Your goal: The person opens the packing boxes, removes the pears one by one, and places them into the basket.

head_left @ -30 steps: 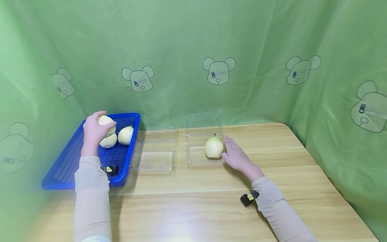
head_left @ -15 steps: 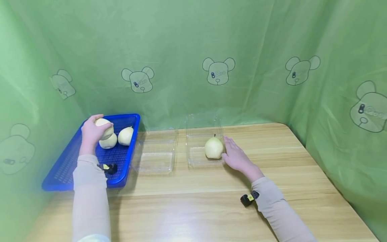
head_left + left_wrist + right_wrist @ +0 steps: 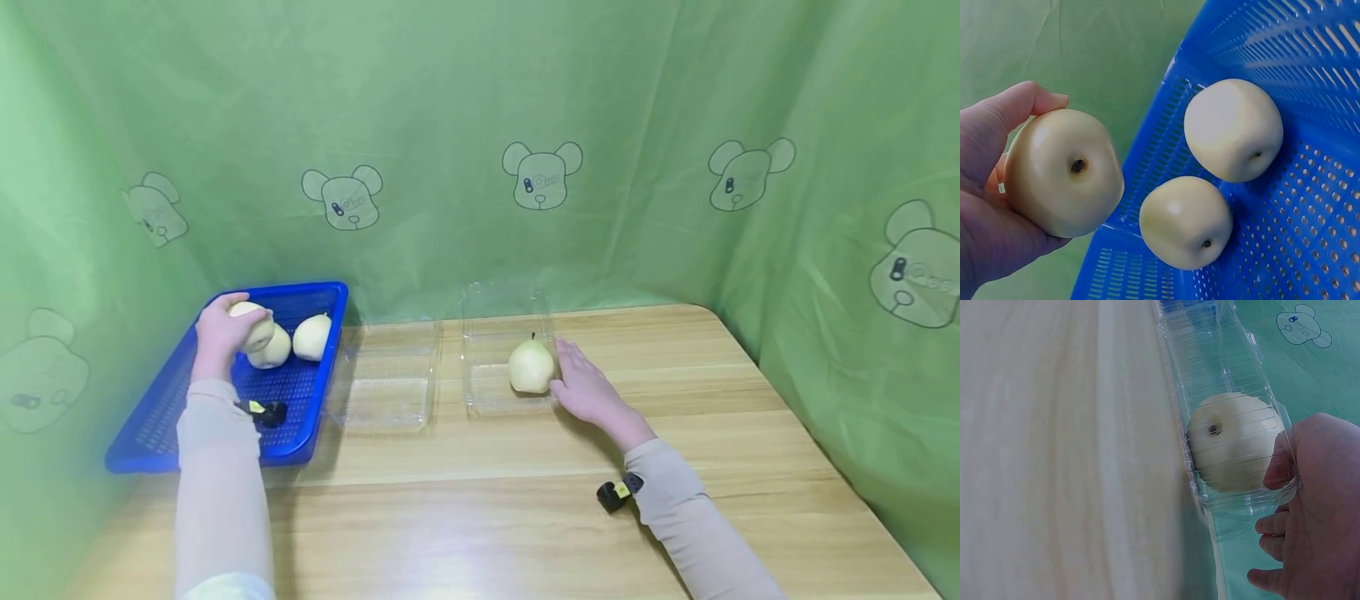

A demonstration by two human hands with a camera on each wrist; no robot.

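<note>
In the head view, the left hand is over the far left of a blue plastic basket and holds a pale yellow pear between thumb and fingers. Two more pears lie in the basket: one close to the held one, another by the basket's side. The right hand rests with straight fingers against the right side of a clear plastic clamshell box. One pear, stem up, stands in that box beside the thumb. Through the plastic, the right wrist view shows the thumb.
Another clear clamshell box, lid raised, stands between the basket and the right-hand box. All of it is on a wooden table. Green curtains with bear-head prints surround the table at the back and sides.
The left hand has moved slightly left and lower over the basket with the pear in its grasp. The right hand, the boxes and the other pears have stayed in place.
</note>
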